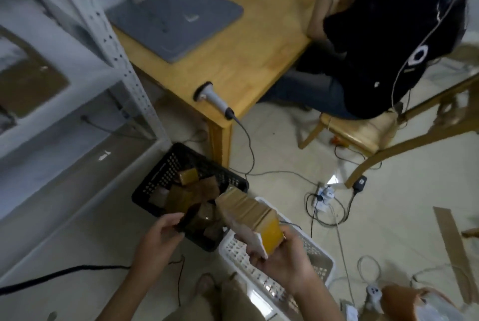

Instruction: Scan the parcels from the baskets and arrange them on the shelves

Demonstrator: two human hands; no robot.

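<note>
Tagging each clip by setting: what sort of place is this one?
Likely a small parcel-handling stockroom: taped cardboard parcels in a black basket on the floor, a corded barcode scanner at the edge of the wooden table, grey metal shelving alongside.

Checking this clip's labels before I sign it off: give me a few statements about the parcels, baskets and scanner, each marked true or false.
1. The right hand holds a brown parcel. True.
2. The scanner is in the left hand. False: the scanner lies at the edge of the wooden table, with no hand on it.
3. The black basket has parcels in it. True.
4. The white basket stands on the table. False: the white basket is on the floor, beside the black one.
</note>
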